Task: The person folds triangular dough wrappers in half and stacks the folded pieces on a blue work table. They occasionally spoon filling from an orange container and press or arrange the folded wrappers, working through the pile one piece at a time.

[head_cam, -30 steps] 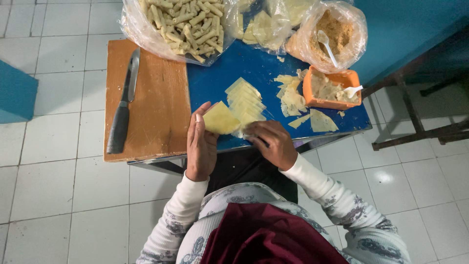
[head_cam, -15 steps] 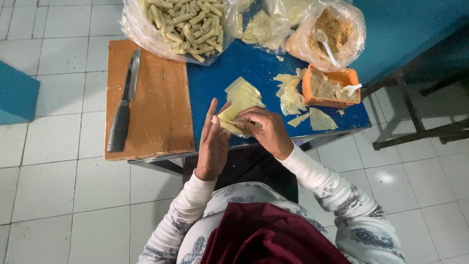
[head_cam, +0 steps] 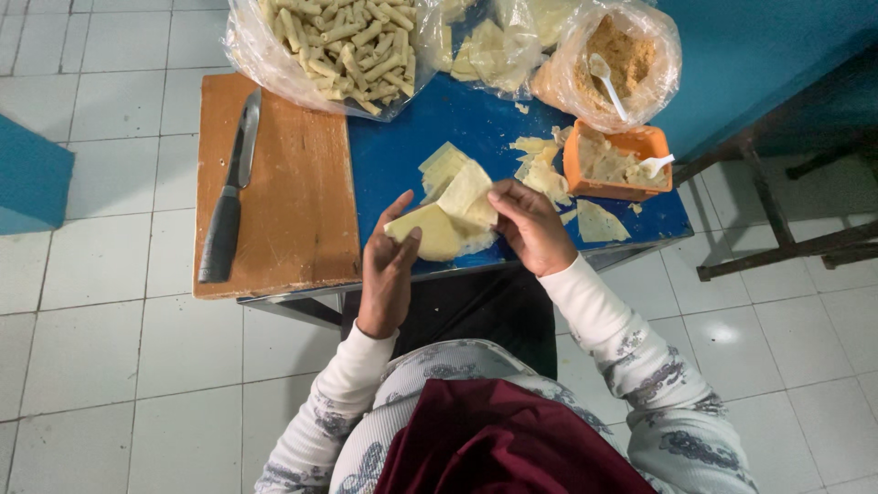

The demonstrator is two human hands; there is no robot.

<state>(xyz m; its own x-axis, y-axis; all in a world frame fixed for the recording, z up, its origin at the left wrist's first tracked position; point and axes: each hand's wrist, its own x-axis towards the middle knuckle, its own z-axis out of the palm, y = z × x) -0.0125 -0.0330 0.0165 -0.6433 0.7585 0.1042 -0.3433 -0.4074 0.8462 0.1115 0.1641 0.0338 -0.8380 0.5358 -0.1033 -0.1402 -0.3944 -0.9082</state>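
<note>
Compared to half a second back: thin yellow wrapper sheet (head_cam: 444, 220) lifted a bit higher and peeled open, hands drawn slightly apart.

Nearest: left hand (head_cam: 389, 270) at the near edge of the blue worktop (head_cam: 393, 155), grip pinching the lower left part of the wrapper sheet, thumb on top, other fingers under. Right hand (head_cam: 530, 229) just beside it, fingertips pinching the sheet's upper right corner and folding it up. Sheet held just above the worktop edge, between both hands.

A bit further in: small stack of the same pale sheets (head_cam: 441, 165) lying flat right behind the held one. To its right, loose torn sheet pieces (head_cam: 540, 169) and one more piece (head_cam: 599, 222) near the edge. Orange tub (head_cam: 617, 190) of filling with a white spoon (head_cam: 656, 165) stuck in it.

Off to the left: wooden cutting board (head_cam: 293, 201) with a black-handled knife (head_cam: 229, 197) lying lengthwise.

Far end: clear bag of finished rolls (head_cam: 343, 41), bag of more sheets (head_cam: 489, 46), bag of brownish filling (head_cam: 622, 59) with another spoon inside.
</note>
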